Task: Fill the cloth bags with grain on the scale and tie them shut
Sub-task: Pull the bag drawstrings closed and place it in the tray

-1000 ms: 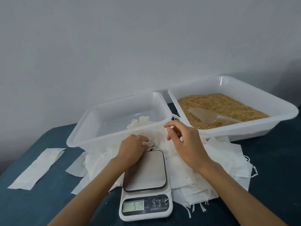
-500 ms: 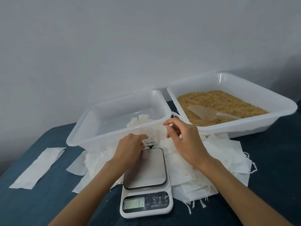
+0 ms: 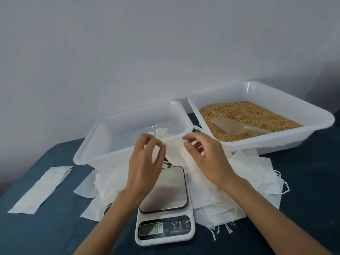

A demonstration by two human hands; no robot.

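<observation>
Both hands, L (image 3: 145, 168) & R (image 3: 207, 159), pinch white cloth bag (image 3: 174, 151), limp, crumpled, above scale (image 3: 165, 205).

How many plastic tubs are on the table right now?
2. The left tub sits behind the scale and holds a few white cloth pieces; the right tub holds the grain and a scoop. None seem hidden.

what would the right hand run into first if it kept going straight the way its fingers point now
Probably the cloth bag that the right hand and left hand pinch between them; past it, the left hand's fingers. Depth is unclear.
</observation>
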